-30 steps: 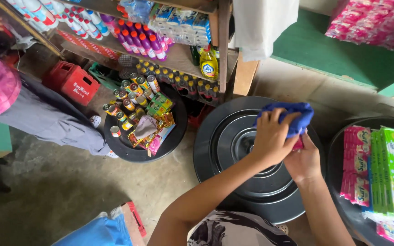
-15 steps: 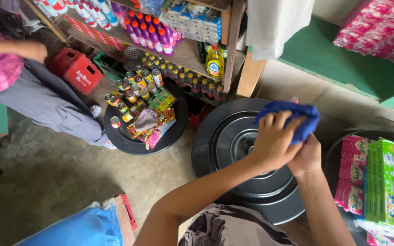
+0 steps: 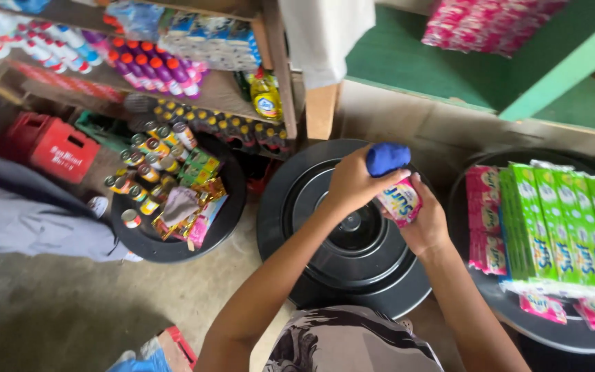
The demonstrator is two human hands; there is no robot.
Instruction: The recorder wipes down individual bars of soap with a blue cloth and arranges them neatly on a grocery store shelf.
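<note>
- Blue cloth (image 3: 388,158): bunched into a ball and pressed against the top of a small pink and white packet (image 3: 401,200); both are held above the middle of a large black round lid (image 3: 297,207) near the centre of the view.
- Far left: another person's grey trouser leg (image 3: 29,220), with a red plastic crate (image 3: 53,146) just beside it on the concrete floor.
- Left of centre: a black round tray (image 3: 228,207) on the floor, carrying small tins and colourful sachets.
- Behind the tray: wooden shelves (image 3: 277,76) stocked with rows of bottles with coloured caps, dark small bottles on the lower shelf, and a yellow bottle (image 3: 267,96) near the shelf post.
- Left hand (image 3: 352,182): fingers closed firmly round the blue cloth, holding it on top of the packet.
- Right hand (image 3: 427,224): wrapped round the pink and white packet from below and from the right, touching the left hand.
- Right side: a second black round tray (image 3: 552,331) stacked with pink sachet strips (image 3: 482,220) and green sachet strips (image 3: 573,220), near the right hand but apart from it.
- Top right: a green painted shelf (image 3: 449,62) with more pink packets (image 3: 483,24) resting on it.
</note>
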